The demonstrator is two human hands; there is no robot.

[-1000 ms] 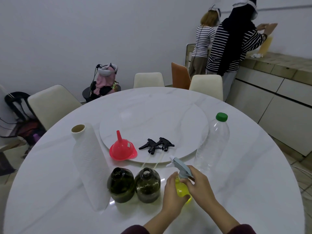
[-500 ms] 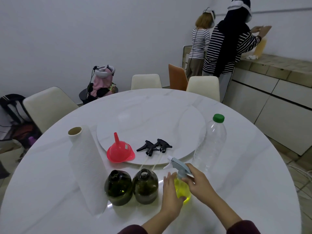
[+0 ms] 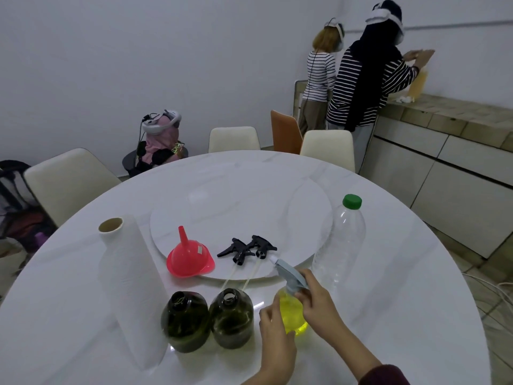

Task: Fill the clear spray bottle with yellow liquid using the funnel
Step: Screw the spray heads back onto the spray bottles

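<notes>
The spray bottle [image 3: 292, 312], its round body full of yellow liquid, stands on the white marble table [image 3: 388, 287] near the front edge, just right of two dark green glass bottles [image 3: 208, 319] with open necks. The left hand [image 3: 274, 333] cups the bottle's left side with curled fingers; the right hand [image 3: 319, 302] grips the neck under the grey-blue trigger head [image 3: 288, 275]. The red funnel [image 3: 189, 258] sits mouth-down on the lazy Susan [image 3: 249, 207] beside two black trigger sprayers [image 3: 247, 248]. A clear plastic bottle with a green cap [image 3: 340, 243] stands to the right, a paper towel roll [image 3: 130, 284] to the left
</notes>
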